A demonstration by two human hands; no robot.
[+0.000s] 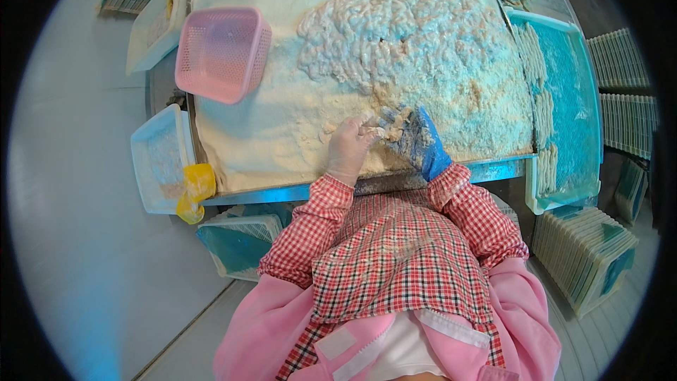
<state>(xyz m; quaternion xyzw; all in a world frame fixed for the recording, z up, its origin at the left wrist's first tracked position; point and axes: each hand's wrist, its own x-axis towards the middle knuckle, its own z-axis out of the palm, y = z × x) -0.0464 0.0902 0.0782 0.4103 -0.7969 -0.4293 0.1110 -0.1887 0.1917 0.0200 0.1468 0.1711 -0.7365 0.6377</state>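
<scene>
Crumb-coated material (379, 131) is between the two hands, just above the near edge of the worktop (493, 169). The left hand (347, 144), in a clear glove, has its fingers pinched on some of it; the right hand (424, 144), in a blue glove caked with crumbs, curls its fingers close by, and whether they grip anything I cannot tell. Loose crumbs (275, 141) spread around them. Beyond lies a heap of pale, wet-looking strips (395, 35). A pink basket (258, 56) stands left, a turquoise tray (575, 120) right.
</scene>
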